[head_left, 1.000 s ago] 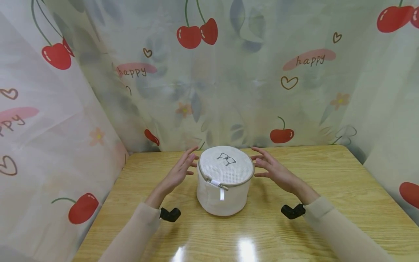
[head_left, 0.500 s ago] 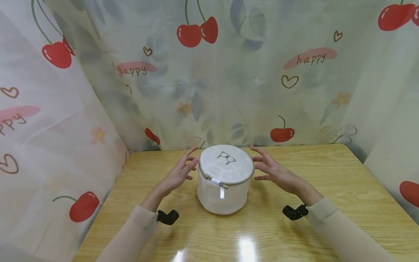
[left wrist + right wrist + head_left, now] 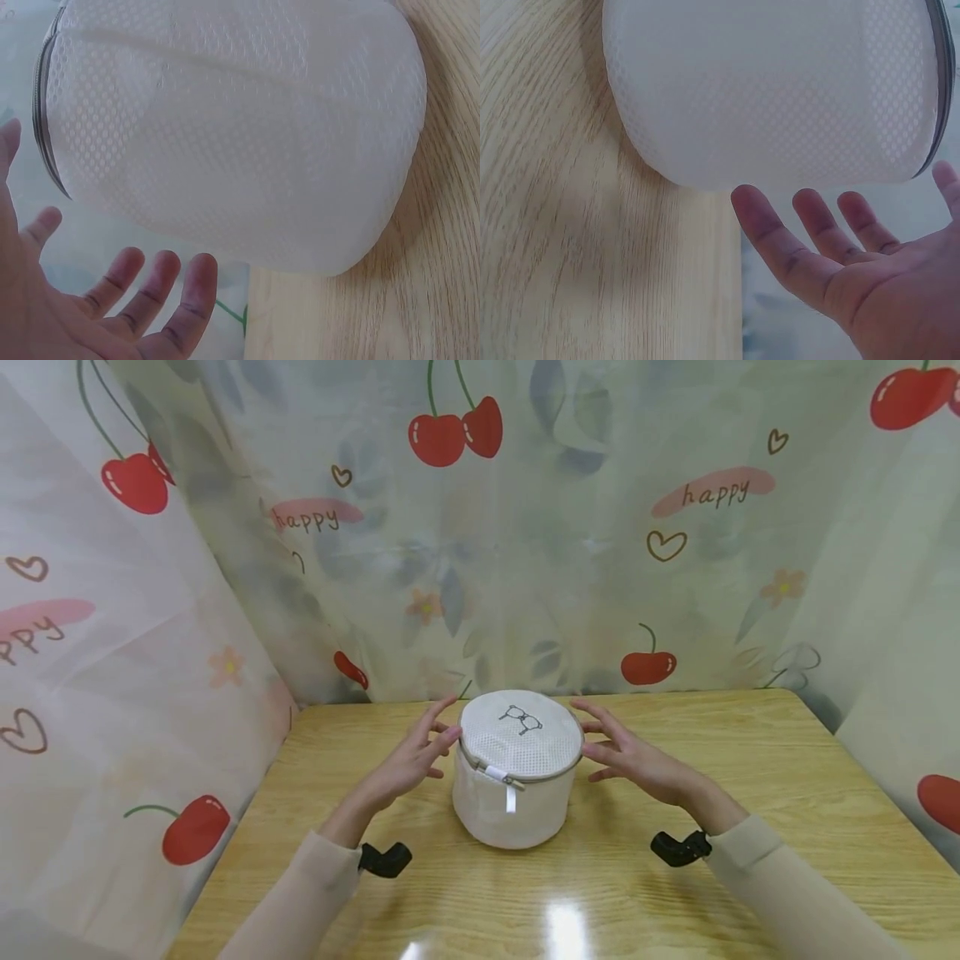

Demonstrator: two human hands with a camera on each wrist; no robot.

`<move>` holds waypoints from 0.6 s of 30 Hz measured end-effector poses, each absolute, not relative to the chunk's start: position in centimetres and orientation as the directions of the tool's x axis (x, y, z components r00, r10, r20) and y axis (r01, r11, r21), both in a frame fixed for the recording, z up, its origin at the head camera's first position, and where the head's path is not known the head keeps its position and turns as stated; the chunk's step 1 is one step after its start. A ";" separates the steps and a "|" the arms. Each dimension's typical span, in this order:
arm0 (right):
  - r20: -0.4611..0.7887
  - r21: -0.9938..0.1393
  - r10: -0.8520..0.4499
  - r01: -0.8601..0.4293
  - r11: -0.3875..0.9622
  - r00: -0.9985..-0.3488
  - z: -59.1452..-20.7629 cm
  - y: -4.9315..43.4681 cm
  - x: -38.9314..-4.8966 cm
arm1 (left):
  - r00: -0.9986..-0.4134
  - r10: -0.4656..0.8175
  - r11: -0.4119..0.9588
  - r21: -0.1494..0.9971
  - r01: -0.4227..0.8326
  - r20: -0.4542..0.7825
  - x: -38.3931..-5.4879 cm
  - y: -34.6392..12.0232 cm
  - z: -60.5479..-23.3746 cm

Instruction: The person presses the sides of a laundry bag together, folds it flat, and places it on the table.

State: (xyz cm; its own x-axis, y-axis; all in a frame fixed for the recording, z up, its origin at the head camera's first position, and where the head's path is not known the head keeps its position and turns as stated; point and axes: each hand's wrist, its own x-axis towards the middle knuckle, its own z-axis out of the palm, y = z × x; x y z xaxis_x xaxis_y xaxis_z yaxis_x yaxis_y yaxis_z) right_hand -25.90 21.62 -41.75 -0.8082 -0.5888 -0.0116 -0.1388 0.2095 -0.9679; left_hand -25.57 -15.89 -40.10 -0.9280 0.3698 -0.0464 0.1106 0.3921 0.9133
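A round white mesh laundry bag (image 3: 510, 814) stands upright on the wooden table, with a glasses-like drawing on its lid. A grey zipper (image 3: 498, 775) runs round the lid's edge, its pull and a small white tag facing the front. My left hand (image 3: 405, 764) is at the bag's left side, fingers spread and slightly bent, thumb close to the lid's rim. On the other side my right hand (image 3: 637, 760) mirrors it, fingertips near the rim. Both wrist views show the mesh wall (image 3: 225, 135) beside relaxed fingers (image 3: 757, 210) that grip nothing.
The wooden table (image 3: 750, 793) reaches back to a curtain (image 3: 525, 568) printed with cherries, hearts and "happy". More of the curtain hangs along the left and right sides. A black wrist-camera mount (image 3: 386, 860) sits on the left wrist, another mount (image 3: 678, 849) on the right.
Both thumbs have come in closer to the lid's rim. The bag stays in place on the table; the whole head view has shifted very slightly.
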 end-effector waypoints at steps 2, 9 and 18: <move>-0.009 -0.971 -0.594 -0.136 0.199 -0.804 -41.8 21.4 -25.9 | -0.928 0.369 0.392 0.914 0.104 -0.052 -25.5 -15.8 -40.1; 0.016 -0.983 -0.595 -0.123 0.139 -0.804 -42.0 20.6 -25.7 | -0.929 0.368 0.380 0.918 0.112 -0.039 -25.3 -15.2 -40.2; 0.009 -0.991 -0.582 -0.083 0.101 -0.813 -42.5 19.2 -25.4 | -0.921 0.388 0.272 0.960 0.066 -0.046 -24.9 -14.0 -40.5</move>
